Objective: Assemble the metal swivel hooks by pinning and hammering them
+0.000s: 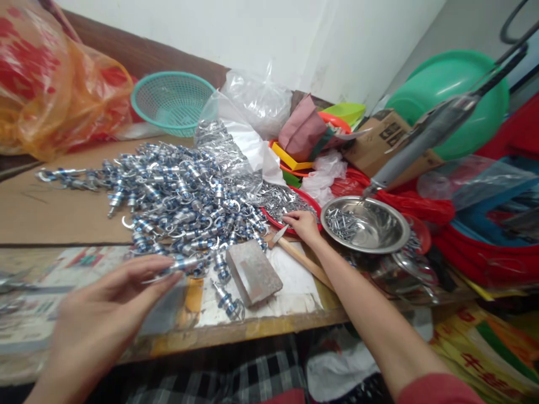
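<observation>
My left hand (107, 306) is raised over the near edge of the table, fingers pinched on a small silver and blue metal fitting (184, 262). My right hand (302, 223) reaches out to a red tray of small metal pieces (281, 200), fingertips curled down into them; what they grip is too small to make out. A large heap of silver and blue hook fittings (177, 193) lies on the cardboard between the hands. A grey metal block (253, 272) rests on white paper near the table's front, with a wooden-handled tool (297, 255) beside my right wrist.
A steel bowl of screws (365, 224) stands right of the tray, under a hanging grey electric screwdriver (425, 137). A teal basket (172, 102), clear plastic bags (248, 120) and an orange bag (54, 84) sit at the back. A green basin (452, 95) and red bins (484, 247) crowd the right.
</observation>
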The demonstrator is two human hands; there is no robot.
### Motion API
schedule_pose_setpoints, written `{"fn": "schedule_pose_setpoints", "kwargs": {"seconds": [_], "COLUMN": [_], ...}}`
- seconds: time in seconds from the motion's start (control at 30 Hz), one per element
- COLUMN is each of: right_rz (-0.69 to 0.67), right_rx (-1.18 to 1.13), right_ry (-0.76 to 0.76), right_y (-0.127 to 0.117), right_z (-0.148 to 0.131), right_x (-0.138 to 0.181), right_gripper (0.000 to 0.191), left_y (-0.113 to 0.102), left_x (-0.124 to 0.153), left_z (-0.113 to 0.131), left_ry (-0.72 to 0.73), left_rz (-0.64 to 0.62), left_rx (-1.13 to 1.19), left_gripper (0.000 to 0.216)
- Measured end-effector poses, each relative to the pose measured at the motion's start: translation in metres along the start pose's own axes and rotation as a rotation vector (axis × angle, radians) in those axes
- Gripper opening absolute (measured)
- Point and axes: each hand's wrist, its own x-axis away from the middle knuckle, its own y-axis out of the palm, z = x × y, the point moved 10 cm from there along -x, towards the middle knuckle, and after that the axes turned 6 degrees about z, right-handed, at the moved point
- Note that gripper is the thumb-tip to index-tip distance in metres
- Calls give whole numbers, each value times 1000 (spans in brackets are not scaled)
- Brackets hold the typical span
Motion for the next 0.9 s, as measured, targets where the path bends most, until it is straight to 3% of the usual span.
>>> {"fn": "schedule_pose_setpoints", "kwargs": {"seconds": [0.07,0.13,0.27,0.4,0.5,0.57,0.7,0.9], "right_rz": [72,137,147,29,-60,-92,-107,-87], "right_rx": [-7,-13,-89,-251,-451,-536,-637,-802], "right_ry": [21,31,28,-30,-215,-318,-299,12], "right_y": [-13,-27,-41,-38,-38,-38,-36,-24], "right_z": [2,2,-20,-74,-127,-149,-155,-133], "right_x": [-1,-2,11,58,101,121,131,130], "right_gripper": [19,21,26,23,12,16,20,7], "left_y": [27,61,94,98,96,96,95,97], "left_x": [10,19,25,26,27,27,28,31], "left_z": [24,42,51,47,48,51,53,58], "left_ry": [-72,-76,36,94,98,103,97,74], "left_rz": [-54,-199,-312,-289,-276,-272,-278,-315], "left_rx": [204,351,353,284,268,263,260,282], "left_gripper": [26,22,8,4,8,12,16,15]}}
